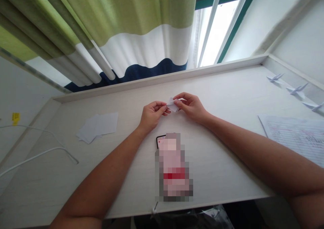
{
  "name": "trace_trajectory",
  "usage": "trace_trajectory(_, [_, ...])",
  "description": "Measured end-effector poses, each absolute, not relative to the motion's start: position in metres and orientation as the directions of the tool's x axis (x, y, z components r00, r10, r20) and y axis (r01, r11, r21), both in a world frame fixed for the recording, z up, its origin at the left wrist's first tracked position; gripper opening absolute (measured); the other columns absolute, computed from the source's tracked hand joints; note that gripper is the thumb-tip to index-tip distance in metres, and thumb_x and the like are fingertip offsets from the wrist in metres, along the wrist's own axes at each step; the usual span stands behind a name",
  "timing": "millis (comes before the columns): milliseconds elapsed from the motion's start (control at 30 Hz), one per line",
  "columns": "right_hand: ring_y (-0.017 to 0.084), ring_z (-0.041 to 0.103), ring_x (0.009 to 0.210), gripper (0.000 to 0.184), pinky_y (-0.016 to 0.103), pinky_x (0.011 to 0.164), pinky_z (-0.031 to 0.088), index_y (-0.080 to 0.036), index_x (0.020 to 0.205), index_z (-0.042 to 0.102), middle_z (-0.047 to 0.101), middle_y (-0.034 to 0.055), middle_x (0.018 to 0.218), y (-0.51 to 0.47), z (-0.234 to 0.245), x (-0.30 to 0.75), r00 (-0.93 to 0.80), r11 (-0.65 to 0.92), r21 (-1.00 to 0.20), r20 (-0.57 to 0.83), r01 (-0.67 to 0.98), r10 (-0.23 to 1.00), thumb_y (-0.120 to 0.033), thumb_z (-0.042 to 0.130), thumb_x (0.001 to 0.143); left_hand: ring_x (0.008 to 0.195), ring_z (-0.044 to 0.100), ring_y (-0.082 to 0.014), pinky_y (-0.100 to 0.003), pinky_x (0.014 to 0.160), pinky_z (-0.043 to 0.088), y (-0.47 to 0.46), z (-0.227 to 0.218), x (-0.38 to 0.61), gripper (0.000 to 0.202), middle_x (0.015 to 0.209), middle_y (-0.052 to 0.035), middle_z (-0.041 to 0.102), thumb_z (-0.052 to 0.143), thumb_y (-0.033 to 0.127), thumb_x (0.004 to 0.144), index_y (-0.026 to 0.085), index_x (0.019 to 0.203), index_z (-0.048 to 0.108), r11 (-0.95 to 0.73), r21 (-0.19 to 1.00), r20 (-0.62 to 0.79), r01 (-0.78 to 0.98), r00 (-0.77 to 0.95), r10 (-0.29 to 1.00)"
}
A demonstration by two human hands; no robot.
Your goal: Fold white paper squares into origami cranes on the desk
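A small piece of folded white paper (172,106) is held up just above the desk, between my two hands. My left hand (152,115) pinches its left corner between thumb and fingers. On the other side, my right hand (190,106) grips the paper's right part, and its fingertips cover some of the edge. The exact folds are too small to make out. Nearer to me on the desk lies a phone (161,140), mostly blurred out by large pixels.
Loose white paper sheets (101,126) lie at the left. Several folded paper cranes (296,88) stand along the right edge, near lined written pages (293,134). A white cable (58,149) crosses the desk's left side. A raised ledge (162,78) runs along the back below the curtain (144,36).
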State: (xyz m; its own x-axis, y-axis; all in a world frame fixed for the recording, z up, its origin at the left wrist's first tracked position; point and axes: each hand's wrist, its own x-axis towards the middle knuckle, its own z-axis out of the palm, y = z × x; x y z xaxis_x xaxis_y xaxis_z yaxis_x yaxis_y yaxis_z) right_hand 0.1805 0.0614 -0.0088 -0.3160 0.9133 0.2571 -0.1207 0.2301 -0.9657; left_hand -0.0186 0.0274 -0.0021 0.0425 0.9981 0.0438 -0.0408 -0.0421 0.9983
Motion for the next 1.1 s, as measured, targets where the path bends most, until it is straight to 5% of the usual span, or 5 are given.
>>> trace_trajectory(400, [0.017,0.071,0.079,0.046,0.035,0.071,0.065,-0.019,0.1,0.075,0.076,0.0049,0.09,0.0615,-0.0091,0.1792,-0.327,0.209,-0.971,0.236,-0.114,0.915,-0.061,0.082,0.084,0.074,0.077,-0.0166,-0.033,0.081,0.063,0.029,0.0056,-0.0248,0.033,0.077,-0.0051,0.08,0.094,0.032,0.067,0.014,0.092,0.08,0.094,0.976,-0.083,-0.197,0.064,0.994])
trace_trajectory(533, [0.019,0.072,0.083,0.041,0.034,0.071,0.065,-0.02,0.096,0.077,0.078,0.0059,0.093,0.061,-0.0092,0.1802,-0.338,0.192,-0.978,0.21,-0.085,0.918,-0.059,0.082,0.085,0.075,0.076,-0.0171,-0.035,0.082,0.062,0.0262,0.004,-0.0212,0.028,0.077,-0.0054,0.08,0.092,0.031,0.07,0.015,0.091,0.082,0.028,0.991,-0.022,-0.131,0.042,0.999])
trace_trajectory(700, [0.017,0.069,0.074,0.035,0.031,0.065,0.061,-0.019,0.087,0.077,0.078,0.0054,0.084,0.0598,-0.0071,0.1804,-0.373,0.152,-0.988,0.148,-0.018,0.916,-0.053,0.085,0.083,0.073,0.075,-0.0163,-0.035,0.081,0.062,0.0223,0.0031,-0.0163,0.025,0.076,-0.0043,0.079,0.09,0.032,0.073,0.015,0.09,0.083,-0.049,0.995,0.052,-0.082,0.027,0.998])
trace_trajectory(1100, [0.016,0.065,0.07,0.024,0.032,0.066,0.051,-0.017,0.088,0.079,0.077,0.0052,0.082,0.0612,-0.0062,0.1836,-0.403,0.176,-0.98,0.127,0.088,0.906,-0.04,0.082,0.083,0.071,0.073,-0.015,-0.031,0.078,0.06,0.0273,0.0069,-0.0237,0.033,0.075,-0.0059,0.079,0.095,0.038,0.069,0.014,0.085,0.081,0.091,0.991,-0.082,-0.096,0.088,0.993])
